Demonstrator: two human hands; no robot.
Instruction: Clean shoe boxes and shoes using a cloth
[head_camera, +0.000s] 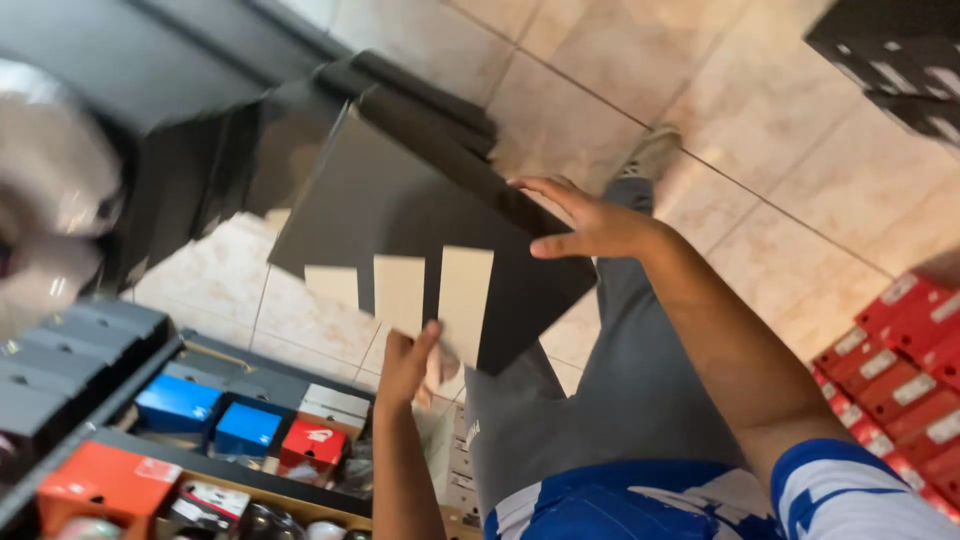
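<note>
Both hands are carrying the black shoebox lid (400, 200) above the tiled floor (780, 120): left hand (405, 365) pinching its near edge, right hand (590, 225) splayed, gripping the right corner.

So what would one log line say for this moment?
left hand: holds box lid near edge | right hand: on lid's far edge | shelves: boxes

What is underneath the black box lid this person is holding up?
Beneath the black box lid, tan floor tiles and a grey trouser leg show. The floor directly behind it is covered; both hands grip its edges.
</note>
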